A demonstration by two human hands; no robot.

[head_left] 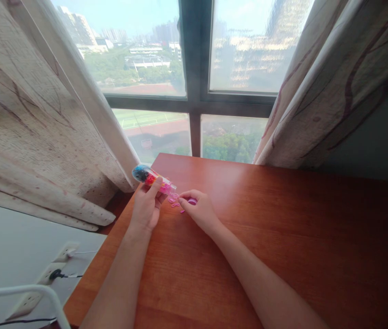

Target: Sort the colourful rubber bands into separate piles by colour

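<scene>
My left hand [146, 205] is closed around a clear plastic tube [151, 177] filled with small coloured rings; the tube lies tilted with its open end toward the right. Several pink rings [175, 204] lie loose on the wooden table [283, 237] just below the tube's mouth. My right hand [197, 210] rests on the table beside them, fingers pinched on a pink ring [192, 200].
A window [194, 77] with a dark frame rises behind the table's far edge. Patterned curtains hang at the left [36, 119] and at the right [334, 82]. Wall sockets [48, 274] with a plugged cable and a white rail [26, 292] sit at lower left.
</scene>
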